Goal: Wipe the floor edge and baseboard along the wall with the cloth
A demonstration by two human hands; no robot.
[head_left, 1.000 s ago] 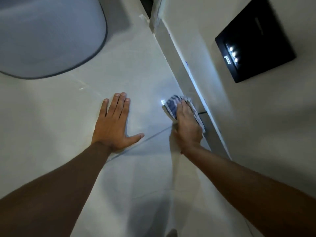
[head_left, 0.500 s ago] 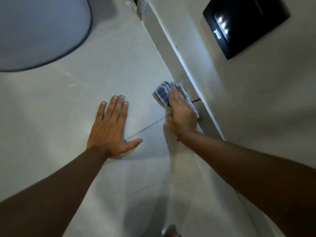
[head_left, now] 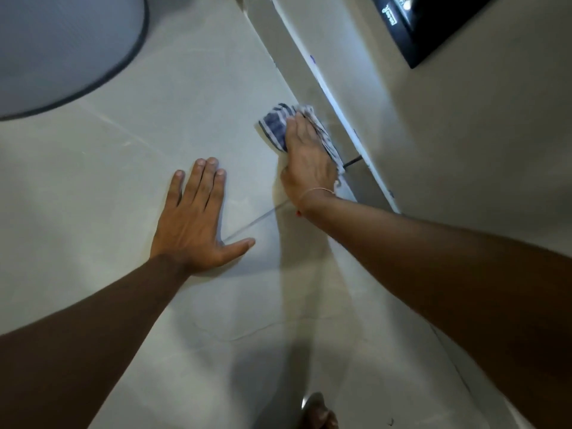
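A blue-and-white striped cloth [head_left: 276, 125] lies bunched on the pale tiled floor, tight against the grey baseboard [head_left: 297, 72] that runs diagonally up the wall. My right hand [head_left: 306, 162] presses down flat on the cloth, fingers pointing along the floor edge; part of the cloth is hidden under the palm. A thin string circles that wrist. My left hand [head_left: 195, 221] rests flat on the floor tile to the left, fingers spread, holding nothing.
A large grey rounded object with a dark rim [head_left: 62, 48] fills the upper left floor. A black panel with small lights [head_left: 433, 23] is mounted on the wall at upper right. A toe [head_left: 317, 413] shows at the bottom edge.
My right hand has slid the cloth forward along the baseboard, past the tile joint. The view has shifted forward; my left hand stays planted on the floor.
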